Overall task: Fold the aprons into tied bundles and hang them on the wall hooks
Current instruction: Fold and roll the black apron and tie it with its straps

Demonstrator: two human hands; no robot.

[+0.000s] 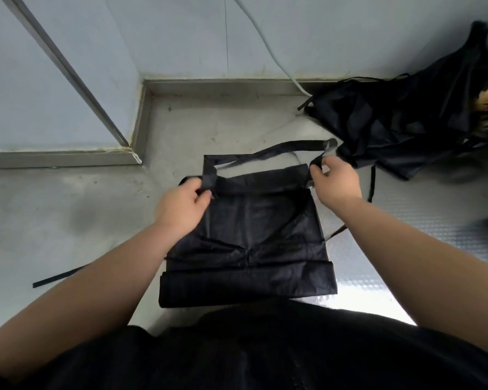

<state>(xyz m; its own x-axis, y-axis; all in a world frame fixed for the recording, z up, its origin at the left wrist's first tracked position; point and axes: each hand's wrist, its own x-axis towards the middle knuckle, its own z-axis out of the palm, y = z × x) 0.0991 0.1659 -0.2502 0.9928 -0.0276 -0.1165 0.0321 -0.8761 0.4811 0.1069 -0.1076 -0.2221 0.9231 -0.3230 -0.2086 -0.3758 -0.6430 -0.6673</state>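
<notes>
1. Black apron (248, 249) lies flat on the grey floor (68, 206), folded to a rough rectangle, right in front of the person. Its long axis runs near to far, and the thick folded edge is nearest the body.
2. Left hand (181, 206): fingers curled round the neck strap (279, 149) where it meets the apron's far-left corner.
3. Right hand (335, 181): pinching the same strap at the far-right corner, thumb against fingers.
4. Strap loop arcs away from both hands to the far side, spanning left to right above the apron's far edge.
5. Key relation: both hands sit at the far edge, so the apron body lies nearward of them, toward the person. Each hand is nearest its own corner; neither is nearer the middle.
6. Judgement: the next move likely brings the strap in over the panel, then folds or rolls along the near-far axis.
7. Left waist tie (59, 277) trails out on the floor at near left, close to the left forearm. A thin tie (372, 184) runs just right of the right hand.
8. Far right: heap of black aprons (406, 116) against the wall (181, 38), well apart from the hands. No hooks in view.
9. Judgement: folding is part done; nothing is tied yet.
</notes>
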